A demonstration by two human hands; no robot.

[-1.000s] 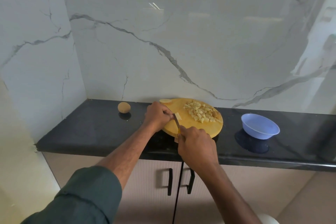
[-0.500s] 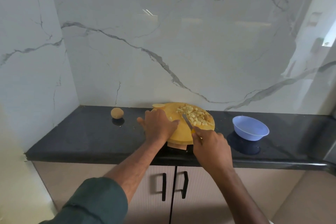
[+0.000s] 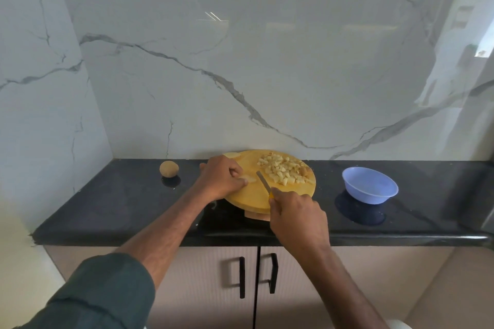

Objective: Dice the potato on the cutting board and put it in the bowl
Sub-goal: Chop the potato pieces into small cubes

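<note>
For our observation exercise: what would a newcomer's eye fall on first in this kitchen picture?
Probably the heap of potato cubes on the far side of the round cutting board, mid-counter. Next, the right hand with the knife beside the left hand holding a slice. A blue bowl sits empty to the right.

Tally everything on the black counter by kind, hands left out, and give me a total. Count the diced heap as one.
Cutting board: 1
Knife: 1
Heap of diced potato: 1
Potato slices: 2
Whole potato: 1
Blue bowl: 1
Total: 7
</note>
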